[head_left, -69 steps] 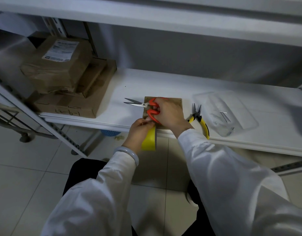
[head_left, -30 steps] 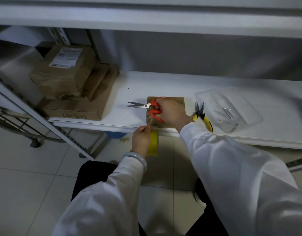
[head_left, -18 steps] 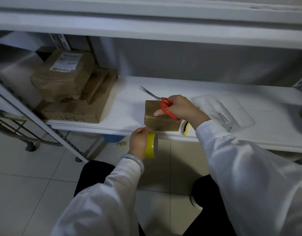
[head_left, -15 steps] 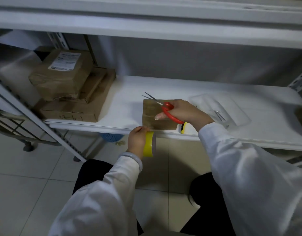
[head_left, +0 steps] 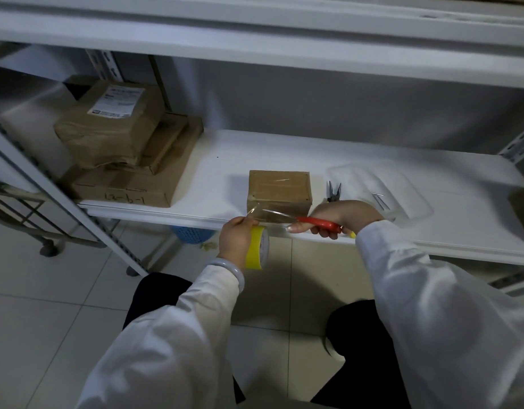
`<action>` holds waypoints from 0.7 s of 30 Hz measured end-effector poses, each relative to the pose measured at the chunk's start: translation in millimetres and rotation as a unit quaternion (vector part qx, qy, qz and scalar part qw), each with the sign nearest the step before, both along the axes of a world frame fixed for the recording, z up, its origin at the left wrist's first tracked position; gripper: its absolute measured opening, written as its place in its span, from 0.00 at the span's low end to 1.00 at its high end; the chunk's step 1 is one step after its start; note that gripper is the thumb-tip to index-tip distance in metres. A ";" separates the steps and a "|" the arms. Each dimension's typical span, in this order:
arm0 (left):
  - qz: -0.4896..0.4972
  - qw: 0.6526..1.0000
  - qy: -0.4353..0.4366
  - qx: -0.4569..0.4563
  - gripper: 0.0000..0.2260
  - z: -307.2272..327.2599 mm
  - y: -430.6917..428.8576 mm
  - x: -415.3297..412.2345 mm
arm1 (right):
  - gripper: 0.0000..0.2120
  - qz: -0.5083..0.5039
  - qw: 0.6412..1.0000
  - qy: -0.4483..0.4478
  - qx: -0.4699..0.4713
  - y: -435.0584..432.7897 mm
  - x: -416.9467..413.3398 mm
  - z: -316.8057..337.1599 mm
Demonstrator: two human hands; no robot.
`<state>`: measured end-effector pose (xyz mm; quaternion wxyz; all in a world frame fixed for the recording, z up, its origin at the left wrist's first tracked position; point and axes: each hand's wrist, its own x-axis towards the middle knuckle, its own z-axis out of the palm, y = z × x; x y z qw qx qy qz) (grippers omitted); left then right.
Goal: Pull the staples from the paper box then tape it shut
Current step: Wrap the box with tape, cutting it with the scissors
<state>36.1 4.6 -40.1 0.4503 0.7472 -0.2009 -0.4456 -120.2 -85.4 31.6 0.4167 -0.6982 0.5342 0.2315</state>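
Note:
A small brown paper box point(head_left: 279, 190) sits near the front edge of the white shelf point(head_left: 373, 160), with clear tape shining across its top. Below the shelf edge, my left hand point(head_left: 236, 236) grips a yellow tape roll point(head_left: 256, 247) and a stretched strip of clear tape that runs up to the box front. My right hand point(head_left: 340, 218) holds red-handled scissors point(head_left: 311, 222), blades pointing left at that strip just in front of the box. Whether the blades touch the tape is unclear.
Yellow-handled pliers point(head_left: 333, 192) lie right of the box, partly behind my right hand. A clear plastic tray point(head_left: 402, 187) holds pulled staples point(head_left: 379, 198). Stacked cardboard parcels point(head_left: 122, 149) fill the shelf's left end. A blue basket point(head_left: 190, 233) sits under the shelf.
My right hand swung the scissors off the box top and down in front of the box, blades now pointing left at the tape. My left hand stayed below the shelf edge with the roll.

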 end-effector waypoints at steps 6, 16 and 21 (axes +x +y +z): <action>-0.024 0.999 -0.023 -0.005 0.09 -4.7 -2.8 3.3 | 0.23 0.019 1.000 -0.002 0.010 -3.7 21.7 1.1; -0.038 0.998 -0.044 -0.019 0.11 -6.5 -1.1 5.1 | 0.24 0.037 0.999 -0.037 0.007 -10.4 44.7 -12.2; -0.039 0.998 -0.045 -0.012 0.13 -8.5 -1.2 5.1 | 0.29 0.032 0.998 -0.039 -0.023 -16.4 44.0 -19.0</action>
